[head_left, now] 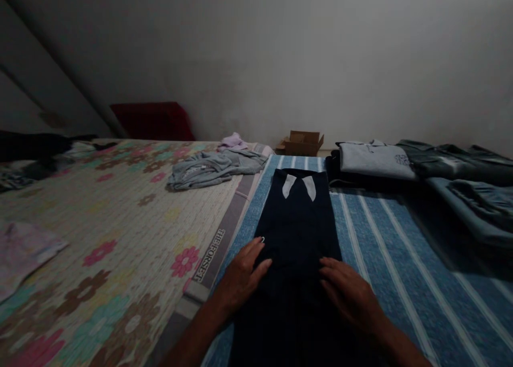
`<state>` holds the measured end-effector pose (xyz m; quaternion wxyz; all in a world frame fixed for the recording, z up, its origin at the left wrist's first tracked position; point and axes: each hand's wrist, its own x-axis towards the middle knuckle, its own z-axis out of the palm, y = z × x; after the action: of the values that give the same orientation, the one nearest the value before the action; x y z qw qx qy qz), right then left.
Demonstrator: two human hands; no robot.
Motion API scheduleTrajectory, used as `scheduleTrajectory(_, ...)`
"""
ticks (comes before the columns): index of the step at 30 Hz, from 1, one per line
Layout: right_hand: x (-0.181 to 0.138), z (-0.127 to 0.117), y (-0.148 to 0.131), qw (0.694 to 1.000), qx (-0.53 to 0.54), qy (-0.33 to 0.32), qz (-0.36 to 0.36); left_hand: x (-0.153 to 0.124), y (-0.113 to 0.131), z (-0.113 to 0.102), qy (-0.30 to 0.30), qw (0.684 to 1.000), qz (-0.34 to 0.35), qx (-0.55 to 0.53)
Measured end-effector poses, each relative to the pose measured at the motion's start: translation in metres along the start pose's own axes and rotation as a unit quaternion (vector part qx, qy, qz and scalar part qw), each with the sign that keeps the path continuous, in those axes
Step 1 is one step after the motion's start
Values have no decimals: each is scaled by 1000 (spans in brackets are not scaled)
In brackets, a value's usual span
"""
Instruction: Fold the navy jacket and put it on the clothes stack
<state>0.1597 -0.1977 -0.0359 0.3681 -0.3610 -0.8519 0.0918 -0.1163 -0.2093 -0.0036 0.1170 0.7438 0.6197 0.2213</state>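
Its near end cut off from my view and too dark to make out clearly, the navy garment (298, 228) lies on the blue striped cloth (387, 271), my left grip (239, 273) and right grip (355, 295) loosely spread, resting on its two sides, before the pale patches (288, 186) farther up.
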Motion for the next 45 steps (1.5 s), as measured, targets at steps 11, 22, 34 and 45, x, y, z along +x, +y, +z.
scheduleTrajectory(11, -41, -36, -27, 992, -36, -102, -71, -24, -8, -5, 10, 996, 82, 17)
scheduleTrajectory(22, -35, -24, -57, 966, 3, -246, -85, -37, 22, -3, 4, 981, 172, 92)
scheduleTrajectory(34, 13, -7, -75, 991, -12, -126, -42, -27, 15, 3, 88, 951, 269, 126)
scheduleTrajectory(45, 55, 14, -68, 979, -109, -162, -51, 26, 10, -9, 58, 980, 172, 79)
